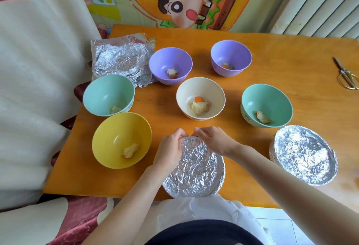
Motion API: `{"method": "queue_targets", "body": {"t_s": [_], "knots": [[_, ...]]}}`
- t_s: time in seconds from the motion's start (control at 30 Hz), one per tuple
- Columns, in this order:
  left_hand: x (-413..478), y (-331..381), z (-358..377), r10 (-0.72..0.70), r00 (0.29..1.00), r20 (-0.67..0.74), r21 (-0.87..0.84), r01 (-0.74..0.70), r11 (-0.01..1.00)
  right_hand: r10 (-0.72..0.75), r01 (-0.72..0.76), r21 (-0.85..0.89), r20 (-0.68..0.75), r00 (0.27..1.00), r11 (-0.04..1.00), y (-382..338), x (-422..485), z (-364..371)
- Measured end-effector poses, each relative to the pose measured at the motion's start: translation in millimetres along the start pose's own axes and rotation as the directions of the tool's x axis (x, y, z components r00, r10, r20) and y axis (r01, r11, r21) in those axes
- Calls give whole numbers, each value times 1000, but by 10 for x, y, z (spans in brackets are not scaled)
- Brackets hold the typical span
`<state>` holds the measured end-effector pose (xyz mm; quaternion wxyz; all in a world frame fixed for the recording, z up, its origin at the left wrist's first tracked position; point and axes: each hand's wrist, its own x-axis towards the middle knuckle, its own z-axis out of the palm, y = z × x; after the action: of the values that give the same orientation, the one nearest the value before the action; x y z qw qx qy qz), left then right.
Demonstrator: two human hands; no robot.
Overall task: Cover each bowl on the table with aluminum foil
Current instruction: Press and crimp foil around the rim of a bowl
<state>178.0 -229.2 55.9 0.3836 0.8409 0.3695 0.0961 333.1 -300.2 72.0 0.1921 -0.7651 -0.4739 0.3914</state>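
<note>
Head view: left hand (171, 148) and right hand (212, 140) were both curled over the far rim of the wrapped bowl (196, 167), gripping its foil edge, fingertips nearly meeting. That bowl sat at the near edge of the table (291, 54), in front of the person, top fully foiled. Second wrapped bowl (303, 155) sat to the right, well apart from the hands. Six bowls were uncovered, each with a bit of food:
- yellow bowl (121, 140) just left of the left hand
- left teal bowl (108, 95) behind it
- cream bowl (200, 98) mid-table
- right teal bowl (267, 105)
- near purple bowl (170, 66)
- far purple bowl (231, 58)

Crumpled foil sheets (122, 60) lay far left, between left teal and near purple. Scissors (347, 77) lay at the right edge.
</note>
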Motion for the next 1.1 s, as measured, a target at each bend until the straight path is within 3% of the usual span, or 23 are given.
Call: {"method": "queue_targets", "body": {"t_s": [0.17,0.7,0.83,0.9,1.1], "knots": [[51,48,-38,27,999,-45,-13,-28,1000,18,-19,129,11,1000,991,-59,48,-21],[26,293,22,128,992,13,87,-129,988,134,-145,114,104,986,983,54,22,-120],[55,274,3,108,994,-27,90,-105,990,117,-173,315,190,975,933,137,-56,-119],[82,257,-8,93,995,-41,102,-88,991,141,-194,363,167,976,911,172,-76,-117],[64,265,97,99,995,6,186,-99,978,264,-287,216,130,956,933,230,-116,-39]]}}
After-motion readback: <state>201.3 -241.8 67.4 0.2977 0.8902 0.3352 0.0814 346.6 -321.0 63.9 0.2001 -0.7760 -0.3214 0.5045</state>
